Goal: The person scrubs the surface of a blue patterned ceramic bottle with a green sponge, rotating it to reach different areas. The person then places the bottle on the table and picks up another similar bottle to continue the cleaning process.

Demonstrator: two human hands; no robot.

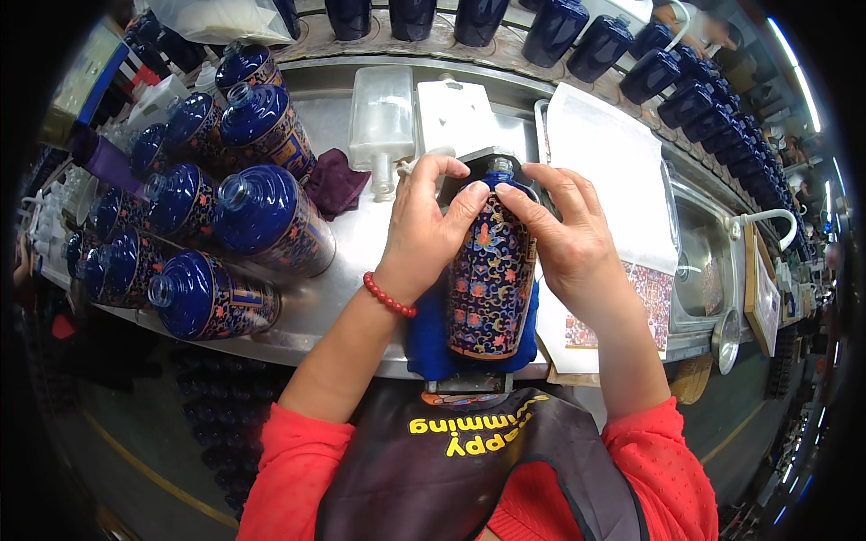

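Note:
In front of me a dark blue glass bottle (489, 279) with a colourful floral pattern lies with its clear neck pointing away. A blue cloth (431, 338) is beneath it. My left hand (424, 221) grips the left of its shoulder, thumb pressed on the glass, fingers curled near the neck. From the other side my right hand (570, 230) holds the shoulder, its thumb flat on the pattern close to the left thumb. Some fingertips are hidden behind the bottle. Right of my right wrist lie patterned decal sheets (645, 298), partly under white paper (604, 171).
Several patterned blue bottles (271, 216) stand at the left of the metal bench. A dark purple cloth (336, 183) and an upturned clear bottle (382, 117) are nearby. At the right is a sink (699, 261) with a white tap. Plain blue bottles (552, 32) line the far conveyor.

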